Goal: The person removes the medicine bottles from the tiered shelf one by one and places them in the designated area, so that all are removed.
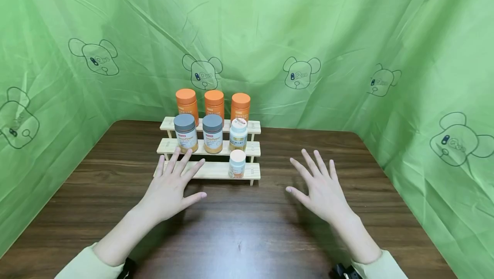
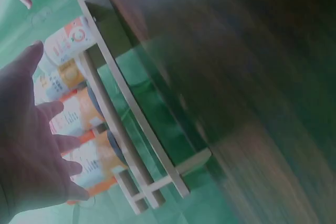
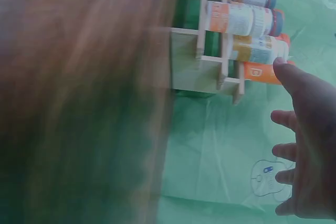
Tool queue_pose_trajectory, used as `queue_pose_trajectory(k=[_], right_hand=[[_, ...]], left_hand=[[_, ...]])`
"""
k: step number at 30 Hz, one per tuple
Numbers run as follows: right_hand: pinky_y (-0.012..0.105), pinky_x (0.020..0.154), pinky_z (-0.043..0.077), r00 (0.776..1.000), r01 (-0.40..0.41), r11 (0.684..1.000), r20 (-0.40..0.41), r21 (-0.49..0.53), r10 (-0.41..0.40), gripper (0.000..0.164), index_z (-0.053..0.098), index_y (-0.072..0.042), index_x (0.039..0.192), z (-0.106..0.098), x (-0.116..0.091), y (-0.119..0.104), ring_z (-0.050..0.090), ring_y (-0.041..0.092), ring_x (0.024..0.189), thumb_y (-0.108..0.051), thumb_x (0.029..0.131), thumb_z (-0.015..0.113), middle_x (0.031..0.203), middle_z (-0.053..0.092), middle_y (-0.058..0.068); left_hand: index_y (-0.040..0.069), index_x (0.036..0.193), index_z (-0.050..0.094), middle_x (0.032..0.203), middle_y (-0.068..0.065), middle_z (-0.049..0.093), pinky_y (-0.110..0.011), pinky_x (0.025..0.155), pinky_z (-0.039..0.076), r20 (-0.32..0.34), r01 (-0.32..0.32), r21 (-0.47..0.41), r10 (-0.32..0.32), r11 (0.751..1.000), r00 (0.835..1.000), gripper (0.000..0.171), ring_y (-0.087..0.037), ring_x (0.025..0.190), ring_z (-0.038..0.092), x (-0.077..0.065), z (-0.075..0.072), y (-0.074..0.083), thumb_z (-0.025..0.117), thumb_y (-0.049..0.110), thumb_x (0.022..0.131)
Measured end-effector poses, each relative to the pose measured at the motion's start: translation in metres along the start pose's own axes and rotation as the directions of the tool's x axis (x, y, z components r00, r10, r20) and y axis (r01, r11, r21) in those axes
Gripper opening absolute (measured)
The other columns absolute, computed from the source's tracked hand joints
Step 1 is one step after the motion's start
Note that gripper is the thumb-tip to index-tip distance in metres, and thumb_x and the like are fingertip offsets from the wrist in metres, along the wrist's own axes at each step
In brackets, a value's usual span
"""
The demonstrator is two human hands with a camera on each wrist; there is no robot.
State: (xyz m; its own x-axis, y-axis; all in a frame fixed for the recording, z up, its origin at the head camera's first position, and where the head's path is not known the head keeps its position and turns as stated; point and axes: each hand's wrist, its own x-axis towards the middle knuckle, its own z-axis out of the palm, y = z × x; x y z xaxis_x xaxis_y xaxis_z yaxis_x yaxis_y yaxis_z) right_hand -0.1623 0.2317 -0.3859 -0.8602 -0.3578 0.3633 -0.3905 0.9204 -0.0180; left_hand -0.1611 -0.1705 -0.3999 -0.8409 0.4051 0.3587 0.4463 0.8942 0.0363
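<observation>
A three-tier wooden rack [image 1: 210,170] stands left of centre on the table. Three orange bottles [image 1: 214,103] fill its top tier. On the middle tier are two grey-lidded jars [image 1: 213,135] and, at the right, a white-capped bottle [image 1: 238,135]. A small white bottle [image 1: 237,165] sits at the right end of the lowest tier. My left hand [image 1: 170,193] is spread in front of the rack's left part and holds nothing. To the right of the rack, my right hand [image 1: 322,191] hovers with fingers spread, likewise holding nothing.
The dark wooden table [image 1: 239,236] carries the rack. Green cloth [image 1: 254,25] with bear-head drawings hangs behind and along both sides. Black straps show at both wrists, by the pale sleeves [image 1: 92,264].
</observation>
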Motion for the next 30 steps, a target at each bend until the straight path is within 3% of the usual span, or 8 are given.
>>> queue_pose_trajectory(k=[6, 14, 23, 30], right_hand=[[0.065, 0.107, 0.011, 0.999, 0.019, 1.000, -0.045, 0.023, -0.018, 0.073, 0.033, -0.033, 0.146, -0.011, 0.017, -0.004, 0.008, 0.029, 0.145, -0.067, 0.085, 0.050, 0.158, 0.014, 0.000], [0.062, 0.109, 0.014, 0.995, 0.038, 0.996, -0.099, 0.086, -0.029, 0.072, 0.031, -0.030, 0.148, -0.033, 0.051, -0.011, 0.010, 0.027, 0.145, -0.062, 0.087, 0.052, 0.158, 0.015, -0.003], [0.057, 0.109, 0.020, 0.988, 0.051, 0.984, -0.154, 0.172, -0.024, 0.069, 0.029, -0.029, 0.149, -0.053, 0.092, -0.018, 0.015, 0.025, 0.144, -0.060, 0.090, 0.048, 0.157, 0.020, -0.002], [0.057, 0.108, 0.023, 0.987, 0.065, 0.958, -0.157, 0.281, -0.021, 0.066, 0.030, -0.030, 0.148, -0.062, 0.119, -0.021, 0.019, 0.024, 0.143, -0.057, 0.091, 0.050, 0.155, 0.023, -0.004]], left_hand=[[0.029, 0.147, 0.034, 0.156, -0.011, 0.022, -0.060, 0.111, -0.002, -0.025, 0.004, -0.026, -0.005, 1.000, 1.000, 0.083, -0.036, 0.144, 0.006, 0.000, -0.007, -0.014, 0.055, 0.071, 0.078], [0.030, 0.148, 0.030, 0.155, -0.011, 0.023, -0.061, 0.110, 0.004, -0.025, -0.007, -0.123, 0.004, 0.992, 1.000, 0.087, -0.036, 0.143, 0.011, -0.001, -0.018, -0.036, 0.064, 0.065, 0.076], [0.026, 0.148, 0.031, 0.150, -0.015, 0.032, -0.064, 0.106, 0.013, 0.030, 0.063, -0.320, -0.057, 0.945, 0.998, 0.090, -0.040, 0.136, 0.025, -0.006, -0.019, -0.066, 0.074, 0.053, 0.074], [0.025, 0.146, 0.036, 0.145, -0.015, 0.041, -0.064, 0.097, 0.025, 0.028, 0.065, -0.408, -0.059, 0.911, 0.998, 0.087, -0.043, 0.128, 0.032, -0.010, -0.010, -0.089, 0.079, 0.044, 0.073]])
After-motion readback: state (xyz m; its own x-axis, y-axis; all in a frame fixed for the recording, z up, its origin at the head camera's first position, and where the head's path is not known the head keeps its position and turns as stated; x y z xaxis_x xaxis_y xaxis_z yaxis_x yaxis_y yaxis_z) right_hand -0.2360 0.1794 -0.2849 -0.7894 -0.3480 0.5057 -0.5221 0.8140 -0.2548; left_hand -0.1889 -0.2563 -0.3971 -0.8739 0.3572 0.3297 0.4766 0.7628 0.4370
